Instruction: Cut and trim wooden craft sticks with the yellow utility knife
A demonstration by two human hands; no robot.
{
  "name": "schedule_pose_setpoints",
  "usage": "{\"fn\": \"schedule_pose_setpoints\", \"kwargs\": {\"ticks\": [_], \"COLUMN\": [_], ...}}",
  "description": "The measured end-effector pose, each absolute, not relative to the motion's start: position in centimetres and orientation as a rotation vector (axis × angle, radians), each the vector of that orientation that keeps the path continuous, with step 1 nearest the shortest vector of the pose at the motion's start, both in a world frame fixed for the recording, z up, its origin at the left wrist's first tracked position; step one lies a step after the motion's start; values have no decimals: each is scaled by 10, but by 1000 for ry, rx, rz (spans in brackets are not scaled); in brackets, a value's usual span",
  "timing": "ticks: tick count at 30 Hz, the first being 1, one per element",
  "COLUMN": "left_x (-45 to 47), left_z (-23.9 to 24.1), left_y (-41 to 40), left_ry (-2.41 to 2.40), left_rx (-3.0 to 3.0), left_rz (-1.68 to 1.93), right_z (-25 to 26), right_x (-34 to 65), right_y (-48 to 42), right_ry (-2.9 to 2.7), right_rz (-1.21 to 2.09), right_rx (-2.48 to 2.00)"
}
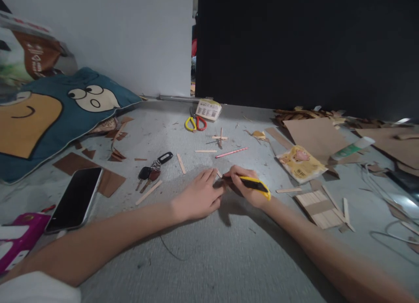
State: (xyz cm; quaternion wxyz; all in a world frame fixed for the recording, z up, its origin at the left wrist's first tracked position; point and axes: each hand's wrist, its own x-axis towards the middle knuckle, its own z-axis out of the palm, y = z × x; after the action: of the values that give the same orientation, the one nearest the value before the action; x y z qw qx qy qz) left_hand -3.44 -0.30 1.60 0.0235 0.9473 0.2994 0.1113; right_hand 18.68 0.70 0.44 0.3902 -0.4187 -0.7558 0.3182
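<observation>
My right hand (244,187) is closed around a yellow and black utility knife (257,185), its tip pointing left toward my left hand. My left hand (199,196) lies palm down on the grey floor (209,255), its fingers pressed onto a small wooden stick piece (219,174) that shows only at the fingertips. The two hands nearly touch. What the blade meets is hidden between the fingers.
Loose craft sticks (180,162), a pink pencil (231,152), keys (153,168), a phone (76,198) and yellow-red scissors (195,123) lie around. A glued stick panel (319,207), cardboard sheets (316,135), a glue tube (352,148) and a yellow packet (301,162) sit right. A blue cushion (49,115) lies left.
</observation>
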Motion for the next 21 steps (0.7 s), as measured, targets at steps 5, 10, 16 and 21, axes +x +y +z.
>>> {"fn": "schedule_pose_setpoints", "kwargs": {"ticks": [5, 10, 16, 21], "left_x": [-35, -34, -34, -36], "left_z": [15, 15, 16, 16], "left_y": [-4, -4, -4, -3], "left_ry": [921, 927, 929, 917], "left_rx": [2914, 2923, 2914, 2914], "left_rz": [381, 390, 361, 386], "right_z": [1, 0, -1, -4], "right_x": [186, 182, 186, 193], "right_y": [10, 15, 28, 32], "right_ry": [-1598, -1348, -1084, -975], "right_rz": [1120, 1294, 1470, 1452], "right_rx": [-1224, -1209, -1163, -1137]}}
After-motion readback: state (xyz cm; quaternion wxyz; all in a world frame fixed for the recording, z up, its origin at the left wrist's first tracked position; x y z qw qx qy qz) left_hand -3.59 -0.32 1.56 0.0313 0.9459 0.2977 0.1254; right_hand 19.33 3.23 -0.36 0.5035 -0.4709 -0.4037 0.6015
